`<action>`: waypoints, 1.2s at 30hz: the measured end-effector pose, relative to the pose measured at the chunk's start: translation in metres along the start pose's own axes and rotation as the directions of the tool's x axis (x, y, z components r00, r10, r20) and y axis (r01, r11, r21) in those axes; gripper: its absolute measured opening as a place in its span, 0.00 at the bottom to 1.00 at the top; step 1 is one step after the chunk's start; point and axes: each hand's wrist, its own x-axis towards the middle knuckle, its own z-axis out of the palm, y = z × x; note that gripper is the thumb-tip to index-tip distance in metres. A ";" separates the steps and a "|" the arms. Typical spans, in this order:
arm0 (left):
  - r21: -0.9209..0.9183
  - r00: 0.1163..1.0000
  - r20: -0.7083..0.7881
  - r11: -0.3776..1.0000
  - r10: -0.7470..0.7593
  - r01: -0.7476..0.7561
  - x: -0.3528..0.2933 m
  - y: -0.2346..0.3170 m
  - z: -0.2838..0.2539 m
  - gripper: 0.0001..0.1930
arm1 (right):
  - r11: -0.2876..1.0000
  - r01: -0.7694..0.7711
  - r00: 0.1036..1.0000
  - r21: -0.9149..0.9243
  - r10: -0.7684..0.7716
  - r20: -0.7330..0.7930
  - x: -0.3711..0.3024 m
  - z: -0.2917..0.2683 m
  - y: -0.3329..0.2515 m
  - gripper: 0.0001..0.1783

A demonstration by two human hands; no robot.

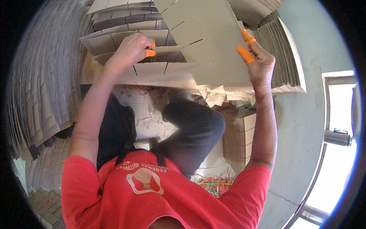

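My right hand (260, 61) grips the right edge of a large slotted cardboard sheet (207, 44), which hangs tilted over the work surface. Orange covers sit on the thumb and a finger of that hand. To the left, my left hand (134, 47) is closed, its orange-covered fingertips pinching the top edge of a slotted cardboard strip (167, 50). Nearest to me stands another slotted strip (150, 68), upright and below my left hand. Several more strips (131, 26) stand in rows behind it. The sheet's left edge, with its slits, overlaps the right ends of the near strips.
Tall stacks of cardboard sheets (42, 84) line the left side. Another stack (284, 57) stands beyond my right hand, by a pale wall (305, 45). Below the work surface are a cardboard stack (236, 137) and a tangle of coloured bands (215, 183). A window (341, 114) is at right.
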 end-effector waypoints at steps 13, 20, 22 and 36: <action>0.345 0.957 0.126 0.916 -0.261 0.204 0.073 -0.081 -0.017 0.09 | 0.981 0.169 0.960 0.094 -0.186 0.212 0.019 0.022 -0.017 0.18; 0.313 0.940 0.100 0.907 -0.327 0.282 0.081 -0.090 -0.001 0.05 | 0.961 0.192 0.940 0.200 -0.239 0.245 0.016 0.031 0.001 0.16; 0.309 0.946 0.095 0.912 -0.311 0.269 0.079 -0.094 0.002 0.05 | 0.955 0.174 0.930 0.241 -0.239 0.279 0.013 0.049 0.003 0.12; 0.282 0.991 -0.020 0.950 -0.135 0.135 0.078 -0.100 0.003 0.10 | 0.931 0.324 0.850 0.170 -0.365 0.380 0.009 0.080 0.004 0.11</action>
